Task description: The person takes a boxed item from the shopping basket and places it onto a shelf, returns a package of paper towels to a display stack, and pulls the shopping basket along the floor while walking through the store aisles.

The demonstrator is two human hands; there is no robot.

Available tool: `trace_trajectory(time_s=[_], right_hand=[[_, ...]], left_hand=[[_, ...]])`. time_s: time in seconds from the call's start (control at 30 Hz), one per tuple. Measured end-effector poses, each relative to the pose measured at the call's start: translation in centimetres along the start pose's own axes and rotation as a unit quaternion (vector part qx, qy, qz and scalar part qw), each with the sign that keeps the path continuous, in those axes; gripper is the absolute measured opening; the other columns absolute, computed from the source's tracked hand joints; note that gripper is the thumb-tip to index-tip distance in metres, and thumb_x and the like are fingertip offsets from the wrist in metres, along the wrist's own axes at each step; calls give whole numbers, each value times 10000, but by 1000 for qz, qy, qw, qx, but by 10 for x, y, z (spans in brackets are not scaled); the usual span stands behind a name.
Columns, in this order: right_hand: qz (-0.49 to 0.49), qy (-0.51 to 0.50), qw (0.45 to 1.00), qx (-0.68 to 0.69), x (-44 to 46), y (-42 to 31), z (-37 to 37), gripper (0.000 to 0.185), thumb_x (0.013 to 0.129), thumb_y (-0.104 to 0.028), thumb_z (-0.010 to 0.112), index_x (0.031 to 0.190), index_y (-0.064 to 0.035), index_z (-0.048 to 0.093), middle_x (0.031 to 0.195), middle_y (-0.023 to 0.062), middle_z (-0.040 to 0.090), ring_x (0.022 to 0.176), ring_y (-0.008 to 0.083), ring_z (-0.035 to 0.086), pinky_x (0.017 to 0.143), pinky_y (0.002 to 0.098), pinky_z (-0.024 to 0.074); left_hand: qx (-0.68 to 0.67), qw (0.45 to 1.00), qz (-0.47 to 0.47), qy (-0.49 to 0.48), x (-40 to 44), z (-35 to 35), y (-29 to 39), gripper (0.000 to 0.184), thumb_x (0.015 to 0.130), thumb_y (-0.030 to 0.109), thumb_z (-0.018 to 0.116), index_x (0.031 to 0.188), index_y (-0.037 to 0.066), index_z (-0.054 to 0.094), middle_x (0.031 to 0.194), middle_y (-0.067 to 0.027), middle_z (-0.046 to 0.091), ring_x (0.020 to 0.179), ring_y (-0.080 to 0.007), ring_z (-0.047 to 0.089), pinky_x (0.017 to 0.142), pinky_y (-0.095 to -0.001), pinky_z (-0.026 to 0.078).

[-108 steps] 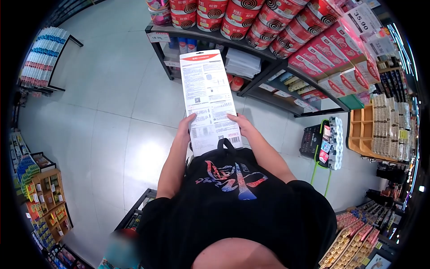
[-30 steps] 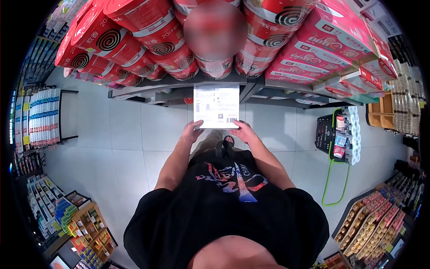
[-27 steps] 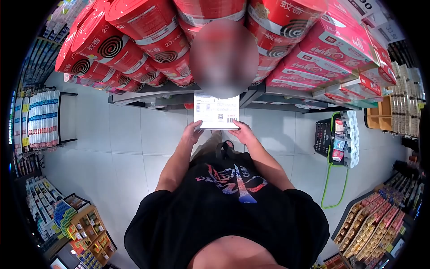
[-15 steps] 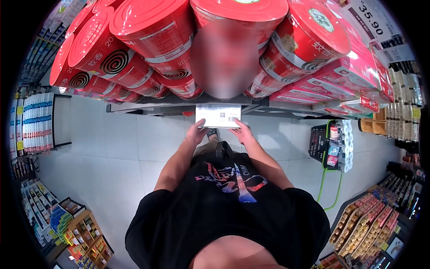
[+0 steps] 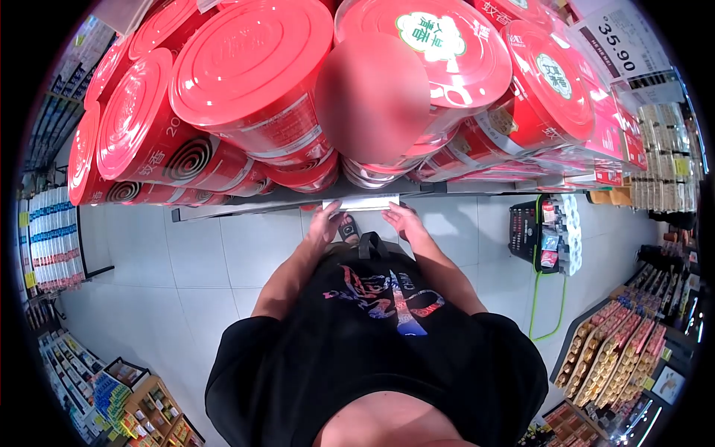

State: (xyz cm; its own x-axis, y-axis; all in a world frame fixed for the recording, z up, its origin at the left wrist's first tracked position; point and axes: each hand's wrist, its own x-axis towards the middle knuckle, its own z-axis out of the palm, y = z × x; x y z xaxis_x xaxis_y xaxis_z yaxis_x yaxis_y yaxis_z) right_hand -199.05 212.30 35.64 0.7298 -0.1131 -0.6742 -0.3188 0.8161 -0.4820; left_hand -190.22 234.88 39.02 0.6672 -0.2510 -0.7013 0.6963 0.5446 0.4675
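A flat white card [image 5: 361, 203], printed like a price sign, spans the space between my hands at the shelf's front edge. Its far part is hidden under the overhanging red tubs. My left hand [image 5: 324, 224] is closed on the card's left end, thumb on top. At the right end, my right hand [image 5: 404, 222] holds the card's edge between thumb and fingers. Large red mosquito-coil tubs [image 5: 253, 59] are stacked right above and beyond both hands. A blurred patch covers part of the tub in the middle.
A black shopping basket [image 5: 524, 232] with a green handle stands on the floor at right, packs in it. Pink boxes [image 5: 607, 141] and a 35.90 price sign [image 5: 622, 41] are at upper right. Stocked shelves [image 5: 52, 238] line the left; a snack display [image 5: 618, 350] is lower right.
The view has tipped forward and the tubs look nearer. The card has turned flatter and slid partly beneath the shelf edge, so its barcode face is now mostly out of sight.
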Motion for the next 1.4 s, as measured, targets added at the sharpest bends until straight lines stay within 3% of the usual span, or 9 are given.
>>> trace_trajectory(time_s=[0.03, 0.13, 0.3, 0.53, 0.6, 0.63, 0.7, 1.0, 1.4], right_hand=[[-1, 10, 1000, 11, 5, 3, 1, 390, 756, -49, 678, 1092, -2, 484, 1056, 144, 553, 975, 295, 567, 896, 402, 461], [-26, 49, 998, 34, 25, 13, 6, 435, 743, -1, 669, 1118, 15, 450, 1068, 162, 548, 982, 326, 559, 904, 424, 469], [-15, 76, 996, 33, 34, 11, 8, 494, 751, 15, 642, 1179, -2, 395, 1066, 173, 546, 977, 334, 565, 843, 423, 503], [-39, 86, 992, -90, 43, 5, 6, 549, 772, -25, 613, 1242, -25, 329, 1118, 170, 519, 980, 334, 572, 739, 429, 540], [-34, 79, 991, -105, 41, 2, 7, 553, 776, -44, 616, 1247, -28, 326, 1140, 164, 508, 981, 327, 573, 731, 426, 541], [-27, 69, 990, -120, 40, 2, 7, 558, 781, -64, 619, 1253, -31, 324, 1162, 159, 496, 983, 320, 574, 722, 422, 543], [-23, 61, 988, -142, 37, 0, 8, 550, 786, -80, 619, 1252, -27, 330, 1184, 152, 485, 989, 318, 572, 722, 419, 543], [25, 39, 981, -189, 31, -4, 14, 544, 807, -179, 624, 1260, -22, 367, 1247, 129, 461, 1029, 309, 559, 743, 421, 528], [41, 61, 980, -187, 17, -5, 12, 621, 781, -293, 660, 1281, -47, 384, 1290, 89, 445, 1006, 301, 568, 778, 415, 498]], left_hand=[[21, 998, -31, -58, 27, -26, -5, 335, 804, 93, 626, 1079, 24, 447, 1123, -118, 479, 1049, -269, 474, 924, -436, 430], [-17, 996, -87, -30, 62, -43, -5, 330, 802, 67, 616, 1082, 31, 447, 1125, -126, 473, 1055, -281, 466, 927, -452, 430], [-2, 998, -9, -65, 59, -33, 1, 289, 822, 10, 553, 1089, -50, 460, 1198, -215, 447, 1127, -331, 445, 996, -450, 392], [15, 991, -71, -114, 74, -52, 9, 282, 821, -12, 546, 1082, -93, 471, 1154, -198, 496, 1184, -323, 422, 1014, -479, 374], [187, 968, 8, -164, 69, -53, 11, 328, 807, 13, 578, 1090, -110, 468, 1133, -214, 506, 1179, -325, 435, 996, -451, 397], [186, 969, 6, -165, 68, -53, 9, 328, 807, 13, 578, 1090, -110, 468, 1133, -214, 506, 1179, -325, 435, 996, -451, 397], [204, 975, -5, -93, 68, -49, 6, 337, 801, 46, 600, 1085, -99, 490, 1118, -186, 519, 1115, -314, 490, 971, -439, 419], [194, 978, -6, -81, 77, -58, 11, 276, 806, 85, 593, 1046, -46, 551, 1025, -139, 569, 979, -273, 559, 923, -415, 433], [251, 966, 16, -52, 74, -54, 6, 300, 838, 145, 531, 1102, 2, 517, 1096, -98, 565, 1037, -260, 546, 984, -413, 330]])
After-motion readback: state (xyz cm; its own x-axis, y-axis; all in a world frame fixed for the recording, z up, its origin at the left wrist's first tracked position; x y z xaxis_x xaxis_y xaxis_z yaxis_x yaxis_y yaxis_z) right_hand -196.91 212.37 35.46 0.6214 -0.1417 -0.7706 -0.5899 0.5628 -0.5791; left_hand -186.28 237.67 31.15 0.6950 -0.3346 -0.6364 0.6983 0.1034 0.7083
